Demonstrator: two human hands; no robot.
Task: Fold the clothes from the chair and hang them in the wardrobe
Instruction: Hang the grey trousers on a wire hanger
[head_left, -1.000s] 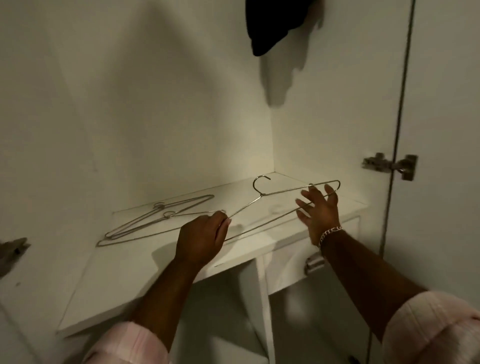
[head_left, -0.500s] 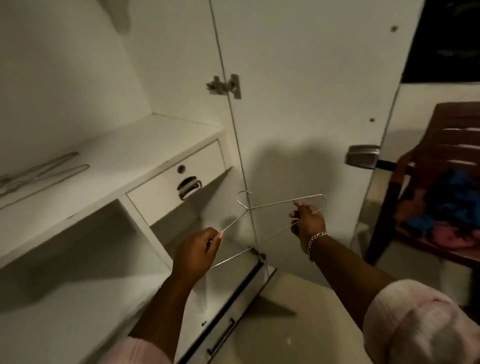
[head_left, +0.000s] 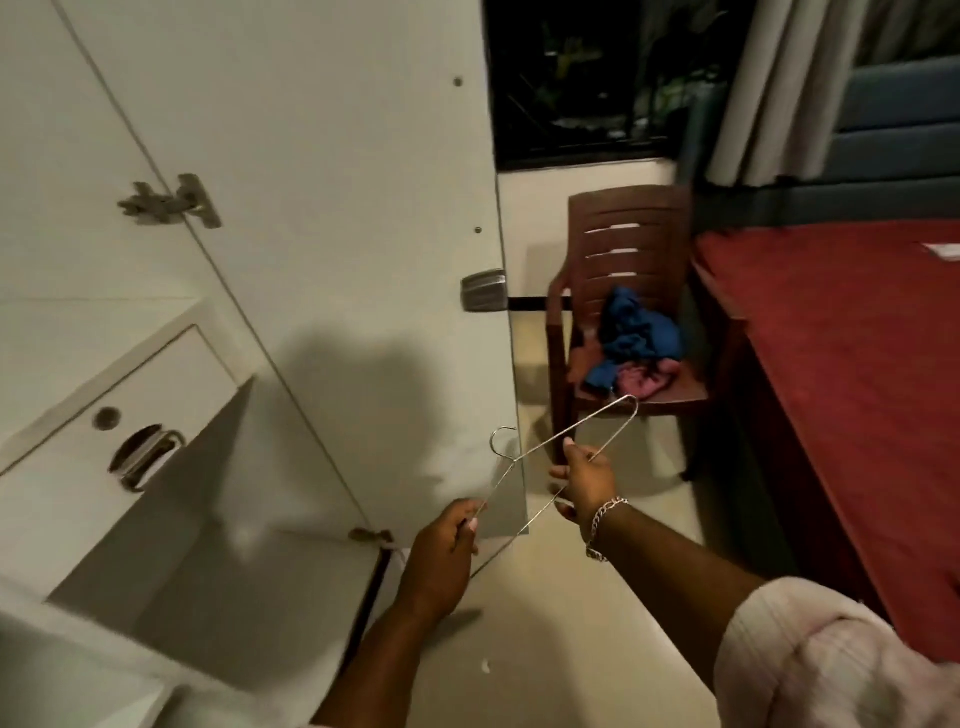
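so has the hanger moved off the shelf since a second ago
Yes. The hanger was on the wardrobe shelf; now both hands hold it in the air past the open door, toward the chair.

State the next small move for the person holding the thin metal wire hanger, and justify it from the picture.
Probably carry the thin metal wire hanger, held by the left hand and right hand, toward the brown plastic chair: the crumpled blue and pink clothes lie there, unfolded.
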